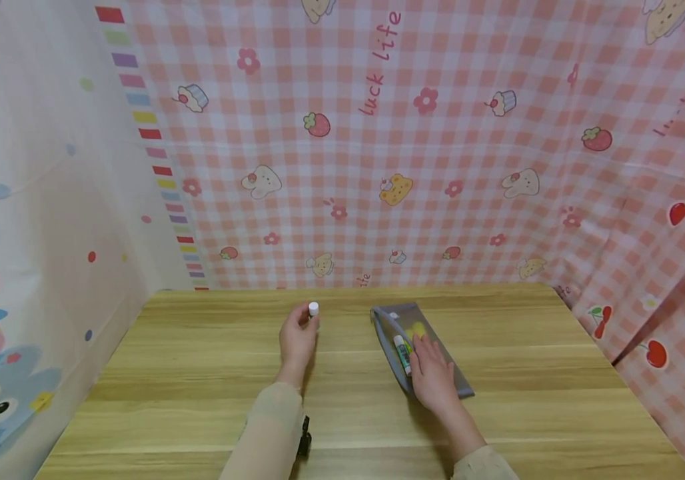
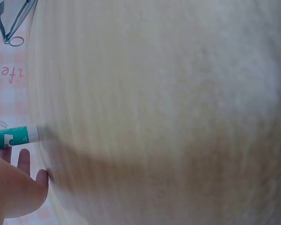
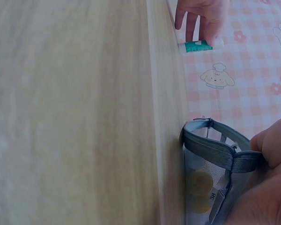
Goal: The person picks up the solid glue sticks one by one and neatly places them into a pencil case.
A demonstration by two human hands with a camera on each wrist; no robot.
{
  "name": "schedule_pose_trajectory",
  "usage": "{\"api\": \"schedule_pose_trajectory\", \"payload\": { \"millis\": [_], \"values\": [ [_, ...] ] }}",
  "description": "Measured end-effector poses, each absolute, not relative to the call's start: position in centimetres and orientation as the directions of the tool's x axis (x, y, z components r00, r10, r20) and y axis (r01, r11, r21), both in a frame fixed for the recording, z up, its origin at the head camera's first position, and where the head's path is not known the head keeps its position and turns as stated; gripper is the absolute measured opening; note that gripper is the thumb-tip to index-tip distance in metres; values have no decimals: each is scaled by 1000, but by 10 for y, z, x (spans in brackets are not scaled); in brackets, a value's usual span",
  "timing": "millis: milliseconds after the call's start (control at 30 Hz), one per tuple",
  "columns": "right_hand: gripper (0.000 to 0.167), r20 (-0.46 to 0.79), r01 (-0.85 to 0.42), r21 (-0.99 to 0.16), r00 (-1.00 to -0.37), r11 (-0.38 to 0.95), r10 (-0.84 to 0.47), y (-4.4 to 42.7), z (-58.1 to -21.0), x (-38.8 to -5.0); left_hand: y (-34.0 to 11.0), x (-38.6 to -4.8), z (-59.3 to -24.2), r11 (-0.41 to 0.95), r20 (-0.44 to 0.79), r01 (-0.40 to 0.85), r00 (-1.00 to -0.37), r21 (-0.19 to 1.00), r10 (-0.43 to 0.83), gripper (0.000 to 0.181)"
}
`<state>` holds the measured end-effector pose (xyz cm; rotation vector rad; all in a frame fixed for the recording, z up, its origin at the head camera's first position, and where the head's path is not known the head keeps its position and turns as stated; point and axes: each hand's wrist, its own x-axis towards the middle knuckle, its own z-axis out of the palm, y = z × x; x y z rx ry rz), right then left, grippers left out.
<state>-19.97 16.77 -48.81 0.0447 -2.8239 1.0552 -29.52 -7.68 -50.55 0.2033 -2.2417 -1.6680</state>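
My left hand (image 1: pixel 298 338) pinches a green glue stick (image 2: pixel 14 137) with white ends, held upright over the left-middle of the table. Whether its lower end touches the wood, I cannot tell. To the right, my right hand (image 1: pixel 432 377) grips the rim of a grey mesh zip pouch (image 3: pixel 208 147), its thumb side on the edge in the right wrist view. The pouch's mouth gapes toward the left. Inside it lie another glue stick (image 1: pixel 402 355) and yellow round pieces (image 3: pixel 200 190), partly hidden by the mesh and, in the head view, by my fingers.
The wood-grain table (image 1: pixel 198 400) reaches back to a pink checked curtain (image 1: pixel 342 153). A white curtain with cartoon prints (image 1: pixel 48 200) hangs on the left. A small black object (image 1: pixel 304 437) sits at my left sleeve.
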Motion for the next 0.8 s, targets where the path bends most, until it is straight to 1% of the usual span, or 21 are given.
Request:
{"api": "schedule_pose_trajectory", "payload": {
  "millis": [267, 433, 567, 667, 800],
  "values": [
    [44, 124, -67, -648, -992, 759, 17, 168, -488, -200, -73, -292, -506, 310, 181, 84, -937, 947, -298, 20],
    [44, 122, -69, -653, -992, 755, 15, 168, -489, -200, -63, -292, -510, 345, 233, 134, -936, 929, -264, 16],
    [44, 123, -70, -657, -992, 751, 15, 168, -489, -200, -53, -289, -512, 329, 256, 169, -936, 929, -243, 14],
    [44, 121, -66, -654, -992, 754, 19, 168, -489, -201, -44, -287, -512, 306, 237, 162, -944, 938, -228, 14],
    [44, 122, -67, -652, -992, 755, 16, 168, -489, -201, -31, -283, -509, 284, 186, 121, -960, 951, -212, 16]
  ]
}}
